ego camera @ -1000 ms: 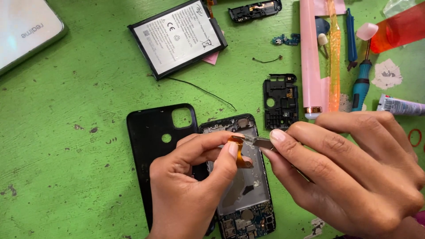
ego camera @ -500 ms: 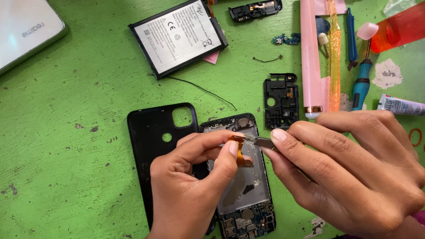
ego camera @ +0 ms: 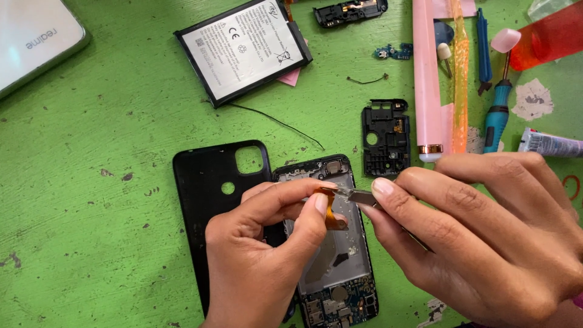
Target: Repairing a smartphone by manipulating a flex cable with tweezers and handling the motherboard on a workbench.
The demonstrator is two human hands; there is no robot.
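An opened phone frame (ego camera: 340, 255) lies on the green table with its circuit board showing at the near end. My left hand (ego camera: 261, 255) pinches an orange flex cable (ego camera: 330, 212) that rises from the frame. My right hand (ego camera: 486, 237) grips metal tweezers (ego camera: 358, 195), and their tip meets the cable's upper end next to my left thumb and forefinger. A black back cover (ego camera: 209, 200) lies under my left hand, just left of the frame.
A flat battery (ego camera: 243, 48) sits at the top centre, a black inner plate (ego camera: 385, 136) right of the frame. Pink rod (ego camera: 425, 79), blue screwdriver (ego camera: 498, 109), small board (ego camera: 392, 51), tube (ego camera: 549, 144) and red translucent piece (ego camera: 546, 36) crowd the right. A white box (ego camera: 33, 39) lies top left.
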